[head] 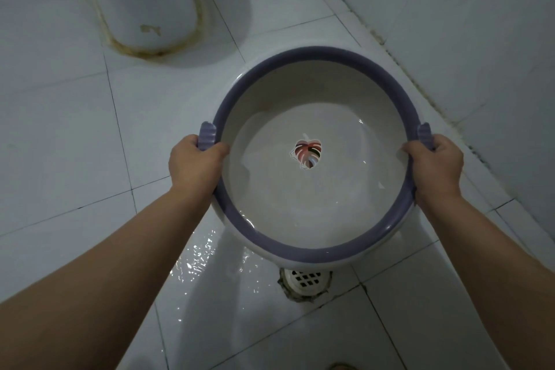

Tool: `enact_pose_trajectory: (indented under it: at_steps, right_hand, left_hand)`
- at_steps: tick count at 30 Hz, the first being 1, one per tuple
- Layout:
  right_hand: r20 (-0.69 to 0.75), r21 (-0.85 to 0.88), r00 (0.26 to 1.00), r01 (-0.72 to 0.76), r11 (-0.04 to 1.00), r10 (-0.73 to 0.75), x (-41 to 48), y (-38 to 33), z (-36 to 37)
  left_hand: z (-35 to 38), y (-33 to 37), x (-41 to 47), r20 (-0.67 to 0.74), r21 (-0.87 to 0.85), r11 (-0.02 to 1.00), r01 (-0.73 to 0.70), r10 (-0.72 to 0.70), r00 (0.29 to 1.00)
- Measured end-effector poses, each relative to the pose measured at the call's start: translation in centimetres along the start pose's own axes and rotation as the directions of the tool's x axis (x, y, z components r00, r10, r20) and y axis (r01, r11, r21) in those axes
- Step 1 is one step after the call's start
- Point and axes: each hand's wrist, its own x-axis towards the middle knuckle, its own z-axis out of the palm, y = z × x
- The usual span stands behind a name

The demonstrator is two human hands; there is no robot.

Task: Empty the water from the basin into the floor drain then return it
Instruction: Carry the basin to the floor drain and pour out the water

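You are holding the basin w/ both grips, left hand & right hand closed on its side handles; the drain is lying under its near edge, so you are tipping toward yourself.

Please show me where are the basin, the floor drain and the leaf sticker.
basin (312, 52): head view, on the far purple rim.
floor drain (307, 279): head view, on the white grate.
leaf sticker (307, 152): head view, middle of the leaf, on the basin's bottom.

This is a home bathroom. The floor and the wall are covered with white tiles, a toilet base stands on the floor, and a floor drain sits among wet tiles.
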Motion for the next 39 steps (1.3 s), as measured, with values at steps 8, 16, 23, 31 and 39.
enact_pose_trajectory:
  at_steps: [8, 16, 23, 31, 39]
  right_hand:
    - [0.004, -0.008, 1.0, 0.008, 1.0, -0.008, 0.02, -0.03, -0.01]
    - [0.014, 0.009, 1.0, 0.006, 1.0, -0.007, -0.1, -0.08, -0.34]
    - [0.011, 0.018, 0.999, 0.033, 0.999, -0.034, -0.28, 0.06, -0.42]
    - [0.015, 0.027, 0.999, 0.034, 0.999, -0.034, -0.57, 0.3, -0.41]
    - [0.024, 0.03, 0.999, 0.03, 0.999, -0.031, -0.73, 0.4, -0.44]
  left_hand:
    - [0.04, 0.17, -0.04, -0.002, 0.014, 1.0, -0.01, 0.01, 1.0]
    - [0.12, 0.16, -0.23, 0.004, -0.005, 1.0, -0.015, 0.015, 1.0]
    - [0.02, 0.16, -0.56, -0.002, 0.007, 1.0, -0.013, 0.013, 1.0]
    - [-0.04, -0.27, -0.39, 0.006, 0.01, 1.0, -0.01, 0.01, 1.0]
    - [0.08, -0.7, -0.17, -0.008, 0.044, 0.999, -0.023, 0.023, 1.0]
